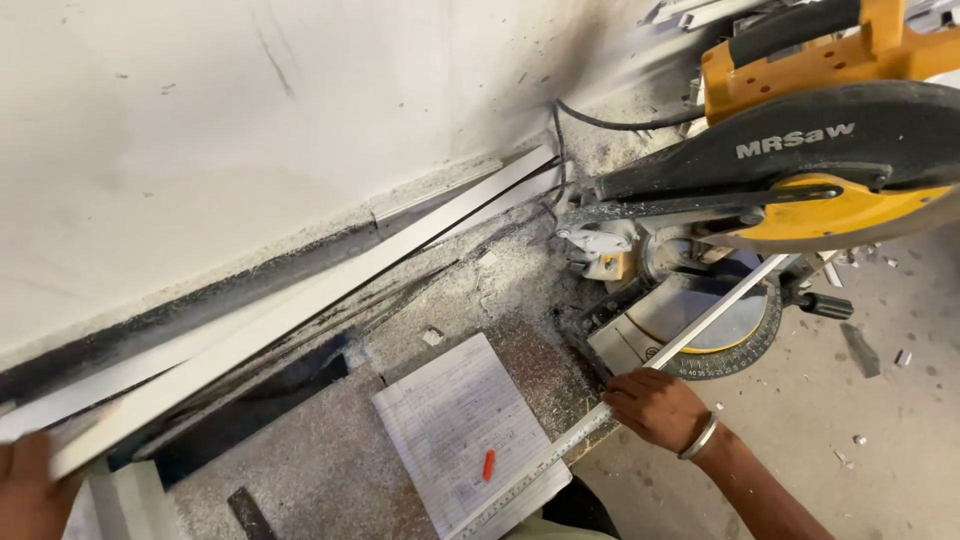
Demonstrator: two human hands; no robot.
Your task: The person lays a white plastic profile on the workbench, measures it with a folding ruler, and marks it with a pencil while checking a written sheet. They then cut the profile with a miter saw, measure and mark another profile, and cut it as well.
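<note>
Right hand (655,408): clamped on metal ruler (640,375) beside miter saw (790,190). Left hand (30,495): far from saw, holding white strip (300,310); closure unclear.

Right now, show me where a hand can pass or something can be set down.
Free: dusty floor between the lined notepad and the dark strip. Also concrete right of the right hand. Crowded: the miter saw base under the long ruler, and the white profiles along the wall.
</note>
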